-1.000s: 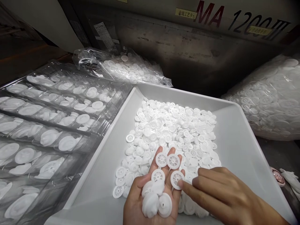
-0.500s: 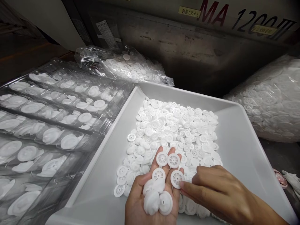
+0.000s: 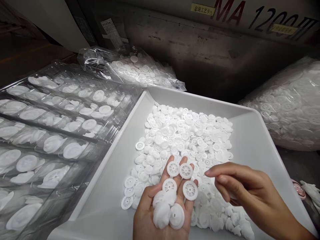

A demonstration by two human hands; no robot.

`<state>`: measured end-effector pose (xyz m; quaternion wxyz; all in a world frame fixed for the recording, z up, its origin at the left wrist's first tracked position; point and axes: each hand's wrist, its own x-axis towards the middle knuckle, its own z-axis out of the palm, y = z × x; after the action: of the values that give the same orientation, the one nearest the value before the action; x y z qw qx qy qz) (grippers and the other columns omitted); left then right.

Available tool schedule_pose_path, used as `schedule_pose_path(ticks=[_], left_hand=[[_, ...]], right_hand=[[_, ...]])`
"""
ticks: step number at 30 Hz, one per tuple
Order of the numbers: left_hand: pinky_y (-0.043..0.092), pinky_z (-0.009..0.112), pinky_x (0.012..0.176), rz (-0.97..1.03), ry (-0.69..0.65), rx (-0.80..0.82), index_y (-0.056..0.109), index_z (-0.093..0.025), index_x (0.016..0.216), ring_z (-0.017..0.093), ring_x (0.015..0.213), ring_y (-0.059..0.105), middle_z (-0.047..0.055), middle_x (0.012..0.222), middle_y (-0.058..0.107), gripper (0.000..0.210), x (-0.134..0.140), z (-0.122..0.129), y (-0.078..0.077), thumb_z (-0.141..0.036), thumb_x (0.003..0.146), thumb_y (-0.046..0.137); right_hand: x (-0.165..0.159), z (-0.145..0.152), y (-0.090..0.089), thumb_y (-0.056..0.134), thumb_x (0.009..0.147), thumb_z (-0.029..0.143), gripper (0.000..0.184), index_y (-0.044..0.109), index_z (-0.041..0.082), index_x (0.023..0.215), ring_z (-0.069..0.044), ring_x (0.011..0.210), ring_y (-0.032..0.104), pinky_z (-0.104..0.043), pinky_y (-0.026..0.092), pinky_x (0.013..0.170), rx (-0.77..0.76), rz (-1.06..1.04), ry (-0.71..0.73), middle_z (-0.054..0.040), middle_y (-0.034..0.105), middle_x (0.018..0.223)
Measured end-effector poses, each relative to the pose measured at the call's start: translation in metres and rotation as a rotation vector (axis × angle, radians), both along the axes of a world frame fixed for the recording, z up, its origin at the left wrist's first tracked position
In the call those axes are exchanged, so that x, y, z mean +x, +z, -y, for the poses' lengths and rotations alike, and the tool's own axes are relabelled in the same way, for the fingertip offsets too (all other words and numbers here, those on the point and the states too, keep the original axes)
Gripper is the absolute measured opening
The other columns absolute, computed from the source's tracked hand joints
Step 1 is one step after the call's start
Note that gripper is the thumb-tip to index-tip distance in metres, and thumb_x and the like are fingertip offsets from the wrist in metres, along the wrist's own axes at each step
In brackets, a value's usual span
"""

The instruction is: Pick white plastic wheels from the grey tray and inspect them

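Observation:
My left hand is palm up over the bin, fingers stretched out. Several small white plastic wheels with spokes lie on its palm and fingers, some face up and others heaped near the thumb. To its right, over the pile, hovers my right hand, index finger extended and the other fingers loosely curled. I see nothing clearly held in it, though its palm side is partly hidden. Beneath both hands, a mass of similar white wheels covers much of the floor of a light grey bin.
On the left stand clear plastic trays with white parts in their compartments. A clear bag of white parts lies behind the bin. Another full bag bulges at the right. A machine panel rises at the back.
My right hand has drawn away from the wheel at my left fingertips and moved up and right, its index finger now extended. The left hand stays nearly still with its wheels.

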<state>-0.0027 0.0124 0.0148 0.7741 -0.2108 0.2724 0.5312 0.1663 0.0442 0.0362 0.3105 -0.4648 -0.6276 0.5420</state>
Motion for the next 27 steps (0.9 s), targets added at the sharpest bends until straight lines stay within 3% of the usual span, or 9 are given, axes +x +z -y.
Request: schedule_pose_path(ticks=[3,6,9,14,16,19,22,27], left_hand=[[0.033,0.034,0.105,-0.021,-0.007,-0.033,0.038,-0.028,0.135,0.020,0.121,0.048,0.003,0.123,0.062,0.057,0.002,-0.001,0.003,-0.025,0.079,0.047],[0.031,0.038,0.106,-0.032,-0.029,-0.053,0.031,-0.021,0.138,0.021,0.116,0.053,0.008,0.123,0.061,0.061,0.005,0.000,0.006,-0.020,0.079,0.045],[0.033,0.038,0.104,0.025,-0.053,-0.066,0.032,-0.017,0.137,0.021,0.114,0.055,0.011,0.120,0.063,0.055,0.007,0.000,0.009,-0.020,0.083,0.039],[0.035,0.032,0.101,0.066,-0.041,-0.026,0.034,-0.014,0.136,0.019,0.111,0.057,0.013,0.116,0.065,0.051,0.009,-0.001,0.011,-0.019,0.086,0.033],[0.035,0.031,0.101,0.090,-0.049,-0.032,0.034,-0.015,0.136,0.018,0.111,0.057,0.012,0.115,0.066,0.050,0.009,-0.001,0.010,-0.020,0.086,0.033],[0.035,0.029,0.101,0.160,-0.067,-0.034,0.037,-0.018,0.135,0.017,0.112,0.057,0.009,0.115,0.066,0.050,0.006,-0.001,0.008,-0.019,0.085,0.037],[0.037,0.027,0.100,0.205,-0.077,-0.025,0.042,-0.017,0.132,0.016,0.112,0.056,0.009,0.114,0.066,0.053,0.004,-0.001,0.004,-0.016,0.080,0.042],[0.040,0.028,0.097,0.230,-0.071,0.003,0.050,-0.017,0.126,0.020,0.113,0.055,0.006,0.111,0.067,0.051,0.005,0.003,-0.005,-0.017,0.075,0.045]], right_hand=[[0.000,0.003,-0.001,0.051,0.088,0.010,0.031,0.058,0.025,0.114,-0.009,0.061,0.054,-0.019,0.041,0.053,0.408,0.186,0.223,0.0005,0.056,0.070],[-0.006,0.007,-0.002,0.055,0.086,0.013,0.030,0.056,0.021,0.115,-0.011,0.065,0.055,-0.021,0.043,0.055,0.582,0.372,0.337,-0.0019,0.057,0.077],[-0.014,0.010,-0.001,0.048,0.091,0.017,0.025,0.055,0.020,0.115,-0.011,0.065,0.052,-0.022,0.039,0.052,0.646,0.509,0.366,-0.0017,0.056,0.079],[-0.020,0.009,0.000,0.039,0.095,0.024,0.022,0.055,0.020,0.109,-0.011,0.059,0.047,-0.024,0.029,0.046,0.625,0.666,0.464,0.0003,0.052,0.076],[-0.021,0.008,0.001,0.034,0.096,0.038,0.032,0.053,0.019,0.112,-0.012,0.059,0.049,-0.024,0.031,0.044,0.615,0.695,0.501,-0.0004,0.053,0.076],[-0.021,0.007,0.004,0.012,0.093,0.055,0.062,0.051,0.014,0.118,-0.015,0.062,0.053,-0.026,0.038,0.044,0.663,0.705,0.532,-0.0043,0.055,0.078],[-0.020,0.009,0.005,0.003,0.094,0.048,0.067,0.051,0.009,0.120,-0.017,0.065,0.056,-0.027,0.043,0.047,0.784,0.704,0.521,-0.0082,0.060,0.080],[-0.019,0.015,0.004,0.014,0.098,0.036,0.053,0.058,0.007,0.110,-0.015,0.061,0.058,-0.027,0.049,0.051,0.994,0.709,0.394,-0.0051,0.062,0.071]])
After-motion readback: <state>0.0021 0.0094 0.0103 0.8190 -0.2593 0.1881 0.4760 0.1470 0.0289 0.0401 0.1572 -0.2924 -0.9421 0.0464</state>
